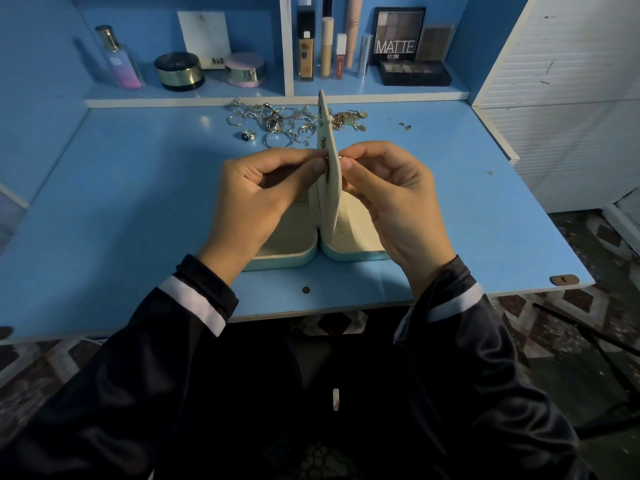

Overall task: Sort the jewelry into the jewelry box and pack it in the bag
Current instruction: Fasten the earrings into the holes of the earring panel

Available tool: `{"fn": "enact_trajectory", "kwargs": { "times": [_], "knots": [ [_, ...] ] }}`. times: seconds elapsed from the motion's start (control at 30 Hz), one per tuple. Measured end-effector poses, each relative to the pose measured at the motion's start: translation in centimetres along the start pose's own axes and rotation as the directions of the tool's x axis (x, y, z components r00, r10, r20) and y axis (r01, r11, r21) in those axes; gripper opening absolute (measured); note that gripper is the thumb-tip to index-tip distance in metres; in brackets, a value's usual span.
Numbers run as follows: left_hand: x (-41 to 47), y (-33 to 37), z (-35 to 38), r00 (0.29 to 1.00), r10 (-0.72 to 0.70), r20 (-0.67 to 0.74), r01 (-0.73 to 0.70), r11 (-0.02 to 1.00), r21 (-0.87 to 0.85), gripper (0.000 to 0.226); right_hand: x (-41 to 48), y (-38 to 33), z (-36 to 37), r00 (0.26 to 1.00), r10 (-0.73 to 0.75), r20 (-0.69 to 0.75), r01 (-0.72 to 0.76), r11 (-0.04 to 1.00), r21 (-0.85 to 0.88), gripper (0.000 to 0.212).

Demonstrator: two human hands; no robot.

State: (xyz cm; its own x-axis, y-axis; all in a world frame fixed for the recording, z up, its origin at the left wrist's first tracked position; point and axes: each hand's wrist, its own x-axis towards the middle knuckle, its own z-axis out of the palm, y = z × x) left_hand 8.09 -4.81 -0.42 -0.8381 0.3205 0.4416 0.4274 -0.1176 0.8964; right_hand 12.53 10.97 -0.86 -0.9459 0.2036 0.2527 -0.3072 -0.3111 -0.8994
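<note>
The smooth blue counter (138,202) carries the open jewelry box (287,258), pale blue outside and cream inside, its two rounded trays lying under the hands. Between the hands a stiff cream panel (327,133) stands upright. The left hand (263,199) pinches a small metal earring (325,165) against the panel's left face. The right hand (391,202) pinches a tiny clasp (341,156) at the right face. The sorting step seems in hand, with one earring being fastened. Next comes a fine push through the panel, then a reach beyond the hands to the tangled silver heap (277,123) and gold chains (348,120). No bag shows.
</note>
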Motion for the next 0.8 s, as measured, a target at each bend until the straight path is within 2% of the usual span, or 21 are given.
{"fn": "enact_trajectory", "kwargs": {
  "times": [0.63,0.8],
  "knots": [
    [0.34,-0.45,0.08,0.996,0.084,0.003,-0.084,0.995,0.062,0.028,0.39,-0.56,-0.40,0.999,-0.029,0.026,0.032,0.990,-0.139,0.006],
    [0.27,-0.48,0.14,0.998,0.070,-0.008,-0.069,0.996,0.051,0.027,0.18,-0.42,-0.36,1.000,0.001,0.017,0.001,0.996,-0.088,0.009]
  ]
}}
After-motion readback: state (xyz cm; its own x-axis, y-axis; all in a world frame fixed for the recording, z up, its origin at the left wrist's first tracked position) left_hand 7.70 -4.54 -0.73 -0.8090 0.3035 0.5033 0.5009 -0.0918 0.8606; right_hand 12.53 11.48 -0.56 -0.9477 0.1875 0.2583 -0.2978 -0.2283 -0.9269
